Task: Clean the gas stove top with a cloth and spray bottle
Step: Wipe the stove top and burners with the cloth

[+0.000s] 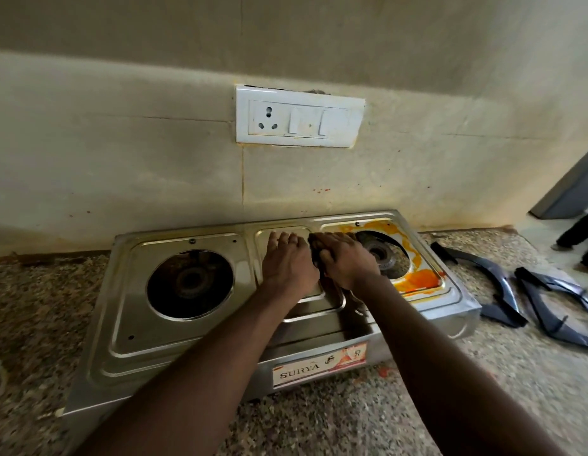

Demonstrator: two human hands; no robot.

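Right hand (343,261) clutched a dark cloth (316,250) on my gas stove (128,291), orange spill (414,279) just to its right; left hand (287,261) lay flat, fingers straight, just beside.

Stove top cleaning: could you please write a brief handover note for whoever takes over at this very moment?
Left hand: flat on the middle of the stove, fingers straight, holding nothing.
Right hand: grips the dark cloth at the edge of the right burner.
Done: the panel round the left burner looks free of stains; both pan supports lie on the counter, right of the stove.
Left: orange stain round the right burner. Spray bottle not in view.
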